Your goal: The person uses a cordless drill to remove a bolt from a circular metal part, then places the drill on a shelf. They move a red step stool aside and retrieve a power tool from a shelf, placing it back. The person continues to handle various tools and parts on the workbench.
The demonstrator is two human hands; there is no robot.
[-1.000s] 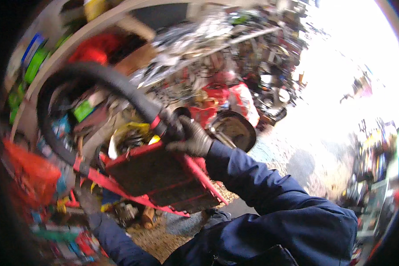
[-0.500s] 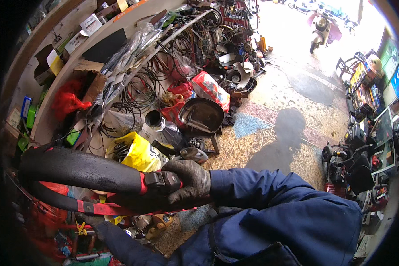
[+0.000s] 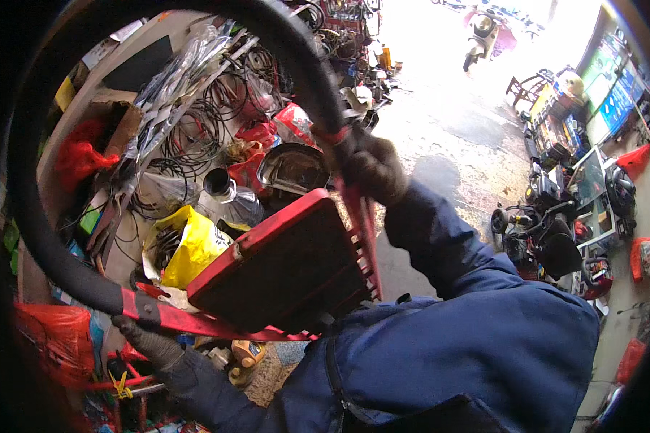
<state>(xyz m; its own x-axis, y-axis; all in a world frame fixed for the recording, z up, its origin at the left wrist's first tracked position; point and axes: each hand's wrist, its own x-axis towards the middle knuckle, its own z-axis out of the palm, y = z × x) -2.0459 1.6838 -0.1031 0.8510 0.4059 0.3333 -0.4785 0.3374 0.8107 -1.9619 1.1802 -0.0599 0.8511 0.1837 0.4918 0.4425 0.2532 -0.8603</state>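
A folding cart-like frame (image 3: 307, 335) fills the near view: red metal bars, a large loop handle (image 3: 47, 242) padded in black, and a flat dark panel (image 3: 282, 270) with a red rim. My right hand (image 3: 375, 169), in a dark work glove, is closed around the joint at the handle's right end. Under the left end of the loop, my left hand (image 3: 148, 343), also gloved, grips the bar by its red joint; some of its fingers are hidden. The frame is tilted in front of my chest.
Behind the frame lie a yellow plastic bag (image 3: 188, 245), a clear bottle-like container (image 3: 235, 198), a dark round pan (image 3: 294, 167) and coiled cables (image 3: 195, 141). Orange bags (image 3: 58, 339) sit at left. A wheeled black machine (image 3: 549, 234) stands at right, a scooter (image 3: 482, 36) far off.
My right hand has swung up and to the right, raising and turning the frame. The loop now stands wide before me and the panel shows. My left hand stays low at the left.
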